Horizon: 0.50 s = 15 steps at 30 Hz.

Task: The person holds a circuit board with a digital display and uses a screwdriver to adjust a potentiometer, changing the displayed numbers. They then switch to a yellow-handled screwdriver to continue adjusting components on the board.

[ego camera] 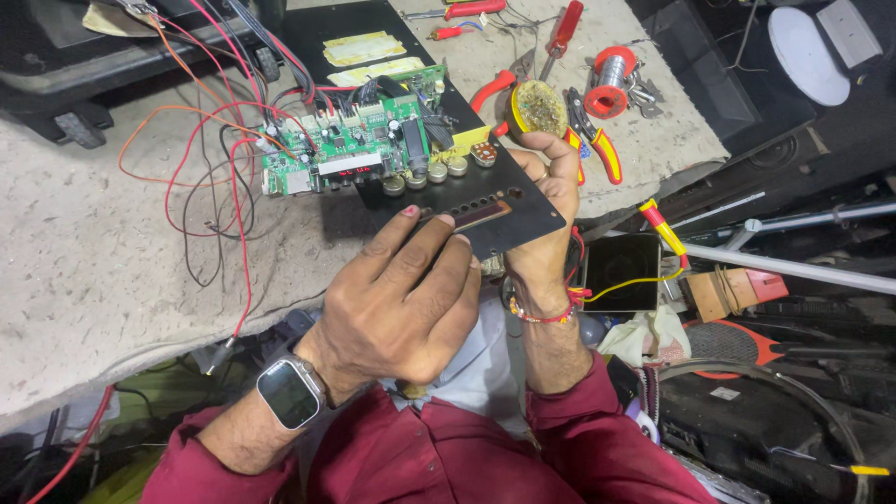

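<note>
At the near edge of the workbench (112,280), a black panel (485,201) was held up off the surface, tilted, with a green circuit board (350,145) fixed to its far-left side and a row of knobs (429,173) below that. The right hand (551,201) had the panel pinched by its right-hand end — thumb on top, fingers tucked behind (so I couldn't see them). The left hand (406,294) sat on the panel's near edge, fingers spread fairly flat and pressing on a long narrow display strip (476,217); it wasn't gripping anything that I could make out.

The strip's long axis ran left to right, tipped up slightly toward the right hand, and it lay just past the left fingertips — so the left hand was the nearer one by far. Red and black wires (210,177) trailed from the board across the bench. Pliers with red handles (597,140), a red screwdriver (563,28) and a solder spool (611,79) lay toward the far right corner.
</note>
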### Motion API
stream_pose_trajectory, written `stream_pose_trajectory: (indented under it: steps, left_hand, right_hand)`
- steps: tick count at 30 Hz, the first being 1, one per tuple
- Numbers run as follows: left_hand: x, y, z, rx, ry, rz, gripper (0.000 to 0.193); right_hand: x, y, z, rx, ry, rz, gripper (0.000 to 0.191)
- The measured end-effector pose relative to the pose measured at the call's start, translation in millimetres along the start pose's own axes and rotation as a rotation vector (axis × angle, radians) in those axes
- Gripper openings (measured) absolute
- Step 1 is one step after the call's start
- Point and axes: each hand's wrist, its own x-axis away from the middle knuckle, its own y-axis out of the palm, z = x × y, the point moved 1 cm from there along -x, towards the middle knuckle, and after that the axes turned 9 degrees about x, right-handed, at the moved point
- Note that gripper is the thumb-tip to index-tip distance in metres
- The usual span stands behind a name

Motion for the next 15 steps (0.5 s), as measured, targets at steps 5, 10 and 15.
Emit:
stream_pose_trajectory:
  steps: [5,10,15]
  left_hand:
    - [-1.4,-5.3,-2.3,0.001,-0.009,0.002,0.027]
    - [-2.7,-12.1,-2.7,-0.001,-0.027,0.015,0.025]
    - [-3.3,-17.9,-4.2,-0.008,-0.027,0.002,0.025]
  right_hand:
    - [-1.4,9.2,-11.2,0.015,0.133,-0.035,0.061]
    - [-5.8,10.4,-7.0,-0.024,0.085,0.009,0.054]
    - [-10.3,14.5,0.1,-0.072,0.056,0.029,0.053]
